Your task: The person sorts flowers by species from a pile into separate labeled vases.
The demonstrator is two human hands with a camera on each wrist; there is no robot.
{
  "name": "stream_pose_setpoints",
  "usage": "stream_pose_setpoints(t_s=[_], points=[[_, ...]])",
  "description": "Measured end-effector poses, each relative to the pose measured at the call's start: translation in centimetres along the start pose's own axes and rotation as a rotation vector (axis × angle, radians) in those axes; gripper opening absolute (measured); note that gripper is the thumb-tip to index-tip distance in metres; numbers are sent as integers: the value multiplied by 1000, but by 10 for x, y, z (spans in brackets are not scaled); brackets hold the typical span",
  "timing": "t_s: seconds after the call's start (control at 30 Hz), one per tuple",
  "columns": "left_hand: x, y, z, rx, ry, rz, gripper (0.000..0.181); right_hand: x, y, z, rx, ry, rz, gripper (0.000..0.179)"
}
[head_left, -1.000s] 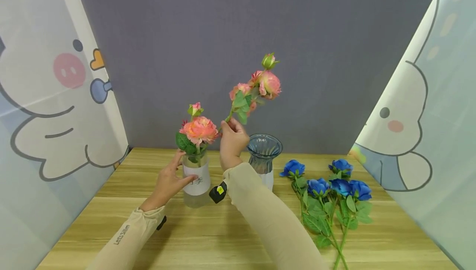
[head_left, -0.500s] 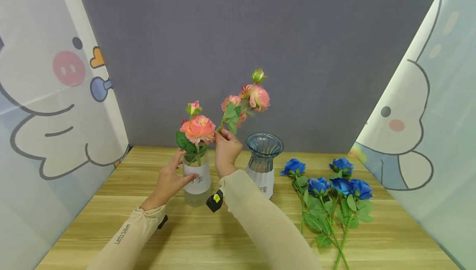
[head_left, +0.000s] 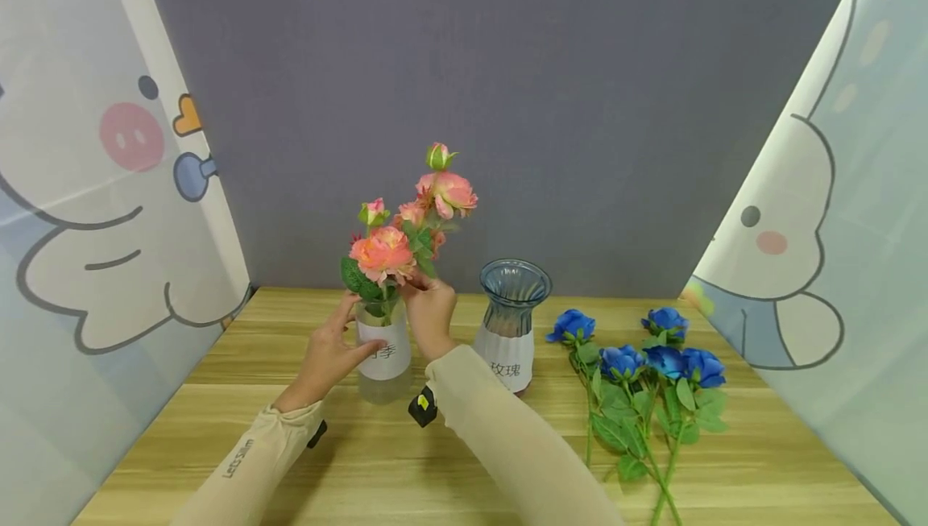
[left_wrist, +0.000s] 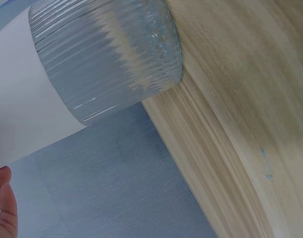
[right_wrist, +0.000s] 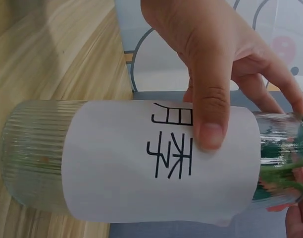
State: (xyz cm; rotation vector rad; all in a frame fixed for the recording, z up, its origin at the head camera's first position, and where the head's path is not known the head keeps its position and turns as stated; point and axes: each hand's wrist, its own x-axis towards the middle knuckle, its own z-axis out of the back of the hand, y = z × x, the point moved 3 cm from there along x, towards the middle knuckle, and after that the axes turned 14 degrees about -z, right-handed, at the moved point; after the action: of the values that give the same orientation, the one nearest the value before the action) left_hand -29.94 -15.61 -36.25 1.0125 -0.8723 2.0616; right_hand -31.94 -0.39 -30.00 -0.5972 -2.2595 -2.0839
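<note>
Curling round a ribbed, paper-banded glass vase [head_left: 391,362], the left hand [head_left: 326,357] grips — near the rim, the right hand [head_left: 431,312] pinches a ruffled pink flower [head_left: 449,192].

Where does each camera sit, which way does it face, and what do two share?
Head: on the head, facing forward and down at the table; left hand, right hand and sleeves show.
Left wrist: on that wrist, facing the clear vase near its base; left fingers show lower left.
Right wrist: on that wrist, facing the white label; the left hand and some right fingers show.
Both wrist views share the clear vase and table.
</note>
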Motion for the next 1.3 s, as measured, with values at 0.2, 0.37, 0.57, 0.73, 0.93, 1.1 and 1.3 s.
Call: stream_pose_setpoints(t_s=[0.2, 0.37, 0.57, 0.73, 0.93, 1.1, 1.3], points=[[1, 1, 0, -3, -4, -4, 80, 0, 0, 1, -94, -7, 55, 10], [0, 1, 0, -11, -7, 10, 79, -4, -2, 1, -89, -18, 126, 12], [-1, 2, 0, -5, -8, 15, 79, 0, -5, 1, 111, 14, 19, 18], [0, 2, 0, -12, -8, 5, 79, 6, -6, 1, 155, 20, -71, 20], [1, 2, 0, -18, -7, -2, 79, 7, -6, 3, 44, 15, -12, 14], [-1, 2, 0, -9, -4, 13, 80, 7, -9, 4, -61, 49, 2, 14], [-1, 2, -1, 9, 0, 20, 79, 6, -16, 5, -111, 167, -26, 16]])
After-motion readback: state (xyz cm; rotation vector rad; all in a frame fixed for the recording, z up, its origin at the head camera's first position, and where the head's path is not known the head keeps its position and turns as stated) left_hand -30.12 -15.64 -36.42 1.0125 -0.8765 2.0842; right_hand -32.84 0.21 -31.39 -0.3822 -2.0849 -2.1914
